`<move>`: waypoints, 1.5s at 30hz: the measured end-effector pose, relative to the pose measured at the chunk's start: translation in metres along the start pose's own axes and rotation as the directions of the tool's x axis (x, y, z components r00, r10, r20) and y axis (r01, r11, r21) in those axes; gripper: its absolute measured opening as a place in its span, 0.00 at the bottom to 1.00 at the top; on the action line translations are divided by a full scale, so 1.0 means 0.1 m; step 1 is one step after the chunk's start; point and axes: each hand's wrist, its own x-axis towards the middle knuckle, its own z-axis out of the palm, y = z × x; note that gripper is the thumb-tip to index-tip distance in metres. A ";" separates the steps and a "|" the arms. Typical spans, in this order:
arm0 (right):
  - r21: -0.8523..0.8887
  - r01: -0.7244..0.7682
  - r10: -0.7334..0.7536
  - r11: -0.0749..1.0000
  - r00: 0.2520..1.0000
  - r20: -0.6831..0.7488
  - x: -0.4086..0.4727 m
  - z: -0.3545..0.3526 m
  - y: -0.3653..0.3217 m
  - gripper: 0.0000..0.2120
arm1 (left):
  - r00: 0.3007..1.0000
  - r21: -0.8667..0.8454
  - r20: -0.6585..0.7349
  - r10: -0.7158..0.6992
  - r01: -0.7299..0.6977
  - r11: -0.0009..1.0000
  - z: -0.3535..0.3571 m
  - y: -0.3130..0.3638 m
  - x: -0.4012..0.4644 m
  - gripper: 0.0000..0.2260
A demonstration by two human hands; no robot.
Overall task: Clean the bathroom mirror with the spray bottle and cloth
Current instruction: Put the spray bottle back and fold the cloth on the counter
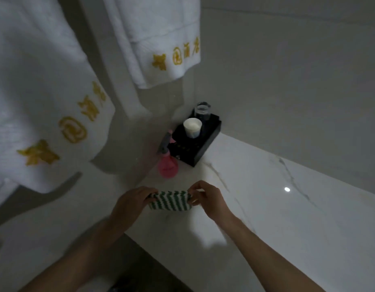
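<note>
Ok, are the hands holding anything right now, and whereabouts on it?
Yes: the green-and-white striped cloth. The left hand grips its left end, the right hand pinches its right end.

both hands point(133, 204) pinch striped cloth point(170, 200), dim

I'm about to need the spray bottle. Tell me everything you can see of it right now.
The spray bottle stands upright on the marble counter, in the corner by the wall. Its round body looks like translucent pink plastic; the spray head on top is grey with a pink part, blurred. It stands right beside the black tray; whether they touch is unclear. No hand is on it: both the left hand and right hand hold the striped cloth nearer the camera. Fill level cannot be told.
</note>
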 end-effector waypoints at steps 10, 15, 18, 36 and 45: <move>-0.273 0.081 -0.146 0.959 0.963 -0.227 0.18 0.62 0.09 0.11 | 0.984 0.109 0.050 0.169 -0.174 0.979 0.21 -0.69 0.37 0.12; -0.255 0.022 -0.058 0.967 0.989 -0.135 -0.11 1.15 0.39 0.17 | 0.963 0.217 0.244 0.117 -0.172 0.961 0.38 -1.01 -0.14 0.08; -0.307 0.064 -0.096 0.949 0.991 -0.092 -0.19 1.33 0.60 0.13 | 0.941 0.265 0.279 0.191 -0.266 0.927 0.34 -1.04 -0.35 0.07; -0.797 0.264 -0.326 0.543 0.941 0.090 -0.39 1.47 0.85 0.08 | 0.906 0.299 0.387 0.171 -0.298 0.906 0.25 -0.96 -0.54 0.14; -0.900 0.253 -0.030 0.354 0.965 0.260 -0.73 1.21 0.88 0.24 | 0.943 0.315 0.222 0.248 -0.310 0.897 0.25 -0.73 -0.57 0.17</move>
